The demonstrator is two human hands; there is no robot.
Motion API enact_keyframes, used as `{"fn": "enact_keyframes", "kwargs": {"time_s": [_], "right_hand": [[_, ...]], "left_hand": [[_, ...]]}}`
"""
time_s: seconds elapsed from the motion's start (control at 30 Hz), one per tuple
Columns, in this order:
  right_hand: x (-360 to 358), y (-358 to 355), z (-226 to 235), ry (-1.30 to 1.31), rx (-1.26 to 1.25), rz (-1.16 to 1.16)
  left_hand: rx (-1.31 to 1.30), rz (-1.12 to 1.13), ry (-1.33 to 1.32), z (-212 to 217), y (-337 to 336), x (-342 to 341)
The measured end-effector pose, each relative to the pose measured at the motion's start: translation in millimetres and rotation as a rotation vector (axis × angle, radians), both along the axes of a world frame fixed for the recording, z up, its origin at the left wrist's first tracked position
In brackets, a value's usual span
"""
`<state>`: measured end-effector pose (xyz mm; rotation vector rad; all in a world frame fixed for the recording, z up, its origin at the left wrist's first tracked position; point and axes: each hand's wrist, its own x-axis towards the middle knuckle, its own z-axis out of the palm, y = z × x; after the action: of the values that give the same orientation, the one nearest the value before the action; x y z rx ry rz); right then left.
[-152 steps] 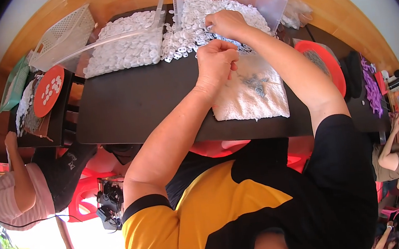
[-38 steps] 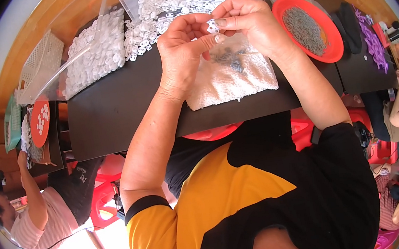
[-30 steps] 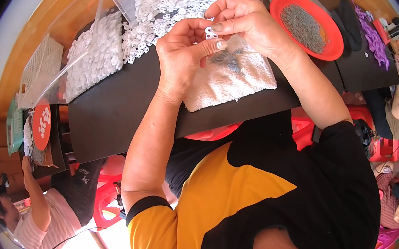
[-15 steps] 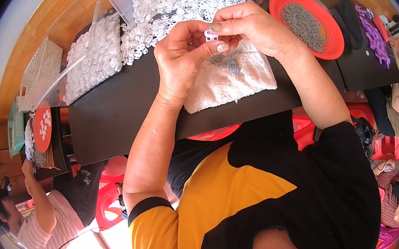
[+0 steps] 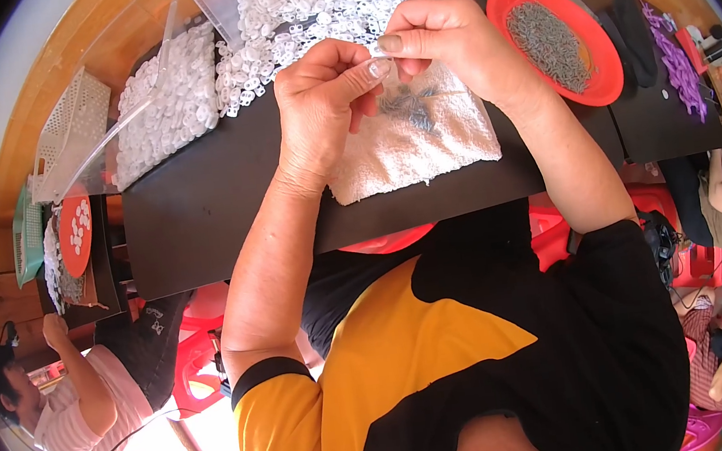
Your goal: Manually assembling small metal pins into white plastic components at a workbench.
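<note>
My left hand (image 5: 312, 111) and my right hand (image 5: 451, 41) meet over a folded cream towel (image 5: 416, 157). A small white plastic piece (image 5: 377, 49) is pinched between their fingertips, mostly covered by the thumbs. Both hands are closed on it; whether a screw is also in my fingers is hidden. Several grey screws (image 5: 421, 113) lie loose on the towel just below my hands. Beyond them a heap of like white plastic pieces with holes (image 5: 327, 2) spills from a clear bin (image 5: 210, 11).
An orange-red plate (image 5: 607, 77) of grey screws stands right on the dark table (image 5: 208, 207). Stacked white pieces (image 5: 166, 114) fill the left side, near a white basket (image 5: 72, 116). Purple parts (image 5: 677, 69) lie far right. Another person (image 5: 86, 390) sits at left; others are at right.
The white piece has turned and now shows less between my thumbs. My left fingers have shifted slightly left and opened out a little. The person at left has moved a hand back from the plate.
</note>
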<state>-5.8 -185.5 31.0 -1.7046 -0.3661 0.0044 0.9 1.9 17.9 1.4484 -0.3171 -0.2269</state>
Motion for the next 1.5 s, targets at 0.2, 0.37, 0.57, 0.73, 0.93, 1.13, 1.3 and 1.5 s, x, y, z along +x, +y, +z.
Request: {"fn": "enact_keyframes", "kwargs": {"time_s": [0.2, 0.37, 0.57, 0.73, 0.93, 1.13, 1.3, 1.5], "right_hand": [[0, -3, -1, -0.108, -0.119, 0.066], [-1, -1, 2, -0.013, 0.032, 0.037], [-2, -1, 2, 0.040, 0.036, 0.059], [1, -2, -2, 0.090, 0.064, 0.059], [0, -2, 0, 0.113, 0.078, 0.094], [0, -4, -1, 0.133, 0.067, 0.115], [-2, -3, 2, 0.127, 0.060, 0.151], [-7, -1, 6, 0.167, 0.092, 0.178]], "left_hand": [[0.037, -0.063, -0.002, -2, 4, 3], [-0.044, 0.009, -0.110, -7, -4, 3], [-0.018, 0.033, -0.230, -11, -1, 2], [-0.118, 0.010, -0.279, -8, -5, -3], [0.006, 0.029, -0.343, -9, -1, -4], [0.056, 0.044, -0.395, -12, 0, -4], [-0.052, 0.004, -0.431, -13, -3, -5], [-0.015, 0.032, -0.540, -14, -3, -8]]}}
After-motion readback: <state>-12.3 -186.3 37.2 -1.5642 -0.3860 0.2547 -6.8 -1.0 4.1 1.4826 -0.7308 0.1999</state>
